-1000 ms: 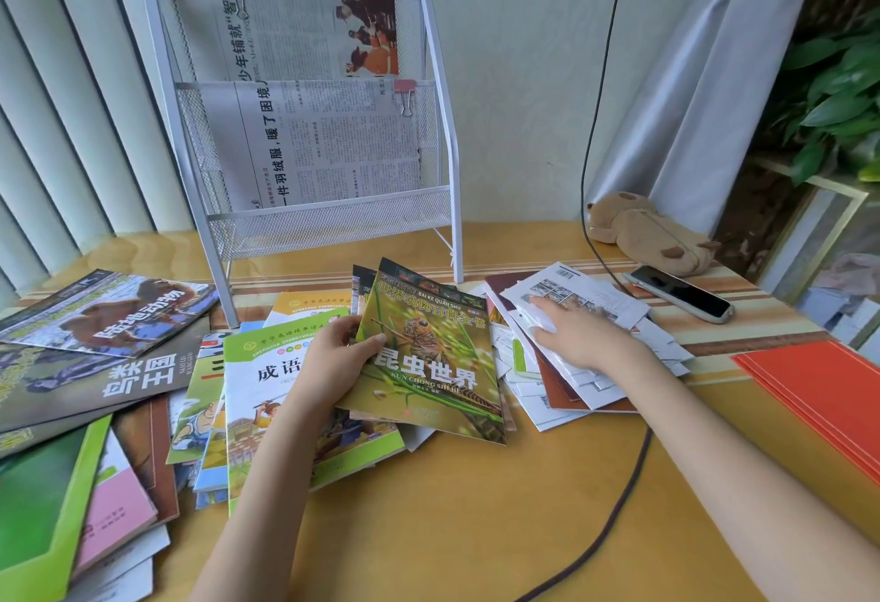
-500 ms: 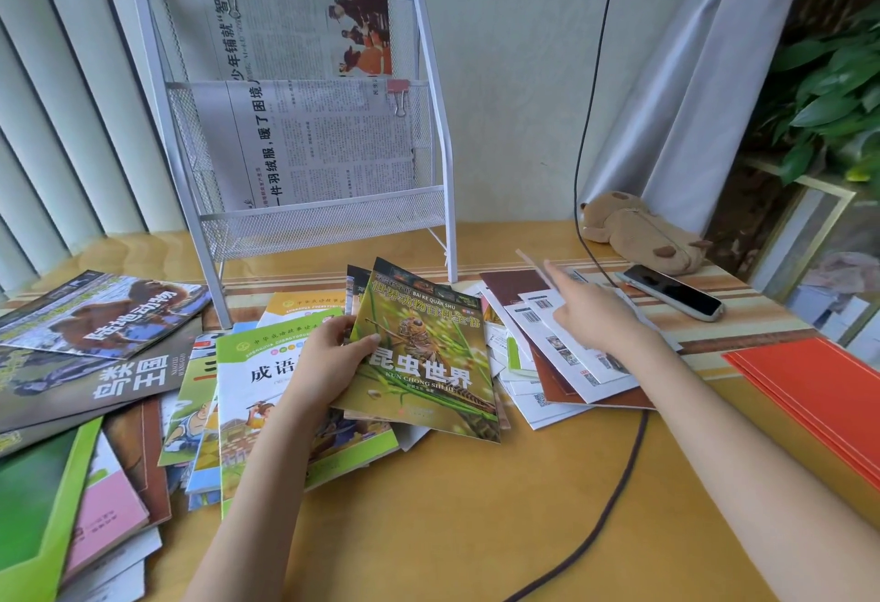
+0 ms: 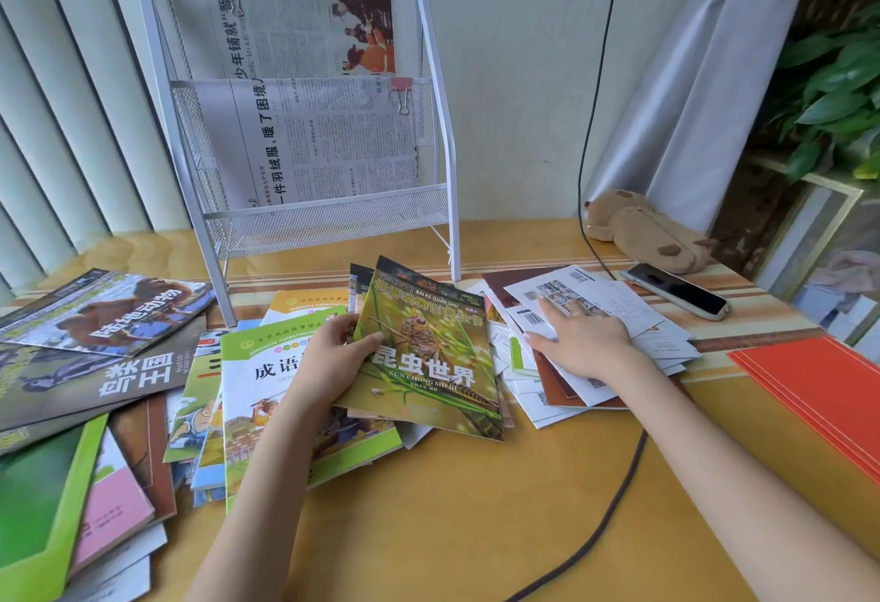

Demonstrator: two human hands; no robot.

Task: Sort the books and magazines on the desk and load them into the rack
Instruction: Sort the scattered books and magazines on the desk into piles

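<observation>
My left hand (image 3: 333, 358) grips a green insect book (image 3: 428, 353) by its left edge, thumb on the cover, tilted above a spread of books. Under it lies a green-and-white storybook (image 3: 266, 392). My right hand (image 3: 581, 339) rests flat, fingers straight, on a white back cover (image 3: 614, 301) topping a pile of white and brown booklets (image 3: 562, 392). The white wire rack (image 3: 328, 220) stands at the back of the desk with two newspapers (image 3: 309, 144) in its pockets. Animal magazines (image 3: 105, 311) lie at the left.
A phone (image 3: 676, 289) and a brown plush toy (image 3: 643, 230) lie at the back right. Red folders (image 3: 819, 392) cover the right edge. A dark cable (image 3: 609, 496) crosses the wooden desk (image 3: 476, 515) near my right forearm. Green and pink books (image 3: 57, 506) are stacked at the near left.
My right hand lifted a white booklet up, then laid it back on the pile and now presses flat on it. The left hand keeps its hold on the insect book.
</observation>
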